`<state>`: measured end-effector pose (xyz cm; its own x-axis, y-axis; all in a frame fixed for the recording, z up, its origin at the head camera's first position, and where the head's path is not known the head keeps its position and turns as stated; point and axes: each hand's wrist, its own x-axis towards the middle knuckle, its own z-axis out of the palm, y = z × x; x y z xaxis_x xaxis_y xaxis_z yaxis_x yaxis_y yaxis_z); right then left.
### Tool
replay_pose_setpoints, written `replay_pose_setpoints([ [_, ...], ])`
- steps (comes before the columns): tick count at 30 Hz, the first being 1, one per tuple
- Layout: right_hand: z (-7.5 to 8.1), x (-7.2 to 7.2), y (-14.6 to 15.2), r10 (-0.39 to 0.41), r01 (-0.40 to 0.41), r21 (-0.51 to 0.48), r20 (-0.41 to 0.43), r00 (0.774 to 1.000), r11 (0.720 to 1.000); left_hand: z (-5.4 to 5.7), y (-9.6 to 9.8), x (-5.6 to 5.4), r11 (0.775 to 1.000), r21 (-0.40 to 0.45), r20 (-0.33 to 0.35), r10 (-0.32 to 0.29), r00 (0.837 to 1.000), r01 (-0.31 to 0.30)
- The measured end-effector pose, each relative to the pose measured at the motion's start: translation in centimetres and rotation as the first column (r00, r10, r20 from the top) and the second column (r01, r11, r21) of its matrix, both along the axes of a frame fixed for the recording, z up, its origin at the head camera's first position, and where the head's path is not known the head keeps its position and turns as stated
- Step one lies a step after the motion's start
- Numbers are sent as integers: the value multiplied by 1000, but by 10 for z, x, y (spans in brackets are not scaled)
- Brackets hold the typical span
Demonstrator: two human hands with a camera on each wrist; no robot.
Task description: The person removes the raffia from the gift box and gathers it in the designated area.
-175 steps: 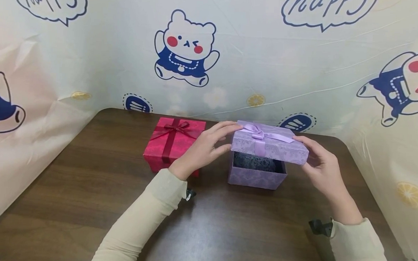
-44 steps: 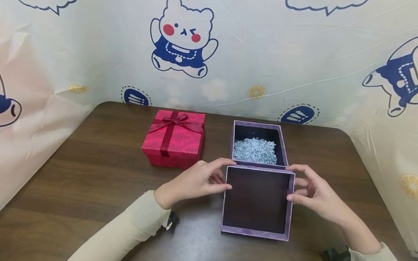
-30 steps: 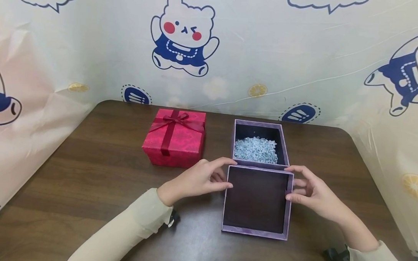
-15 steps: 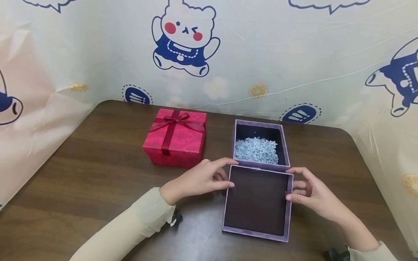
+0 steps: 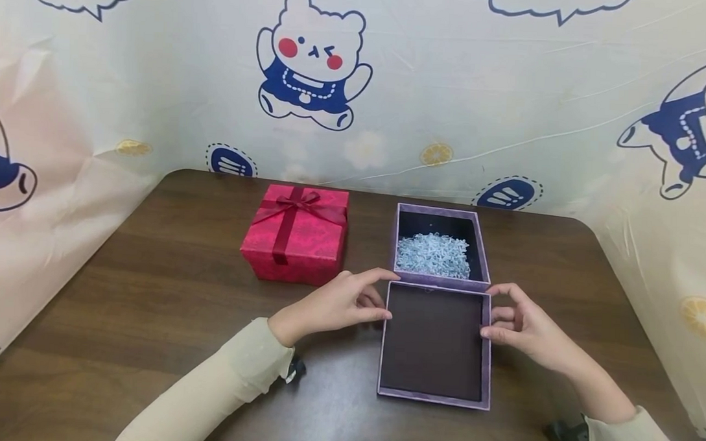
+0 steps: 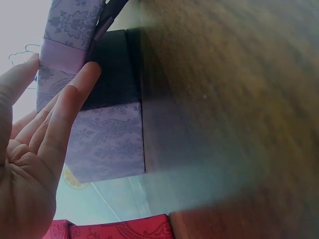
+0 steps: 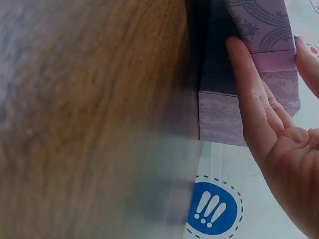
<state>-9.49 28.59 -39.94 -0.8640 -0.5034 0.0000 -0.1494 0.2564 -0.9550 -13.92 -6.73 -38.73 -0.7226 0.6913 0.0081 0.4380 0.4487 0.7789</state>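
A purple patterned gift box [image 5: 482, 251] stands uncovered on the table, its dark inside holding light-blue shredded paper [image 5: 433, 256]. Just in front of it is its lid [image 5: 433, 343], dark inner side facing up towards the head camera. My left hand [image 5: 341, 301] grips the lid's left side between thumb and fingers. On the opposite side my right hand [image 5: 530, 330] pinches the lid the same way. In the wrist views the lid [image 6: 62, 55] leans over the tabletop, with a lilac ribbon band [image 7: 274, 60] across its side. The bow is hidden.
A closed red gift box [image 5: 294, 235] with a dark red ribbon bow stands left of the purple box. The brown wooden table [image 5: 152, 291] ends at a wall covering [image 5: 393, 66] printed with cartoon bears.
The lid, earlier tilted over the purple box, has come off and turned inner side up in front of it. Over the last second it tips slightly flatter, both hands still holding it.
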Motion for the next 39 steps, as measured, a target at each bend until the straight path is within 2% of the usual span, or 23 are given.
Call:
replay_pose_setpoints([
  [7,0,0,0,21,-21,0,43,999,1000,-1,-1,2,1000,20,7,-11,1000,11],
  [12,0,1,1,26,-29,26,89,996,999,-3,1,2,999,35,69,-18,997,16],
  [14,0,1,1,21,-26,52,94,995,998,-4,1,1,1000,26,84,-18,996,16],
  [19,-3,0,0,9,-18,115,84,996,993,-6,2,1,999,-25,71,-21,997,23],
  [25,-2,0,1,-1,1,198,0,1000,980,-8,2,1,997,-66,40,-38,998,41],
  [30,0,0,5,6,16,209,-102,995,978,-5,-1,-1,993,-94,20,-63,998,65],
  [36,4,-3,12,-33,86,230,-222,974,969,9,-9,-5,983,-164,-72,-91,993,79],
  [39,8,-5,18,-63,131,225,-288,956,965,19,-14,-7,979,-184,-105,-109,988,88],
])
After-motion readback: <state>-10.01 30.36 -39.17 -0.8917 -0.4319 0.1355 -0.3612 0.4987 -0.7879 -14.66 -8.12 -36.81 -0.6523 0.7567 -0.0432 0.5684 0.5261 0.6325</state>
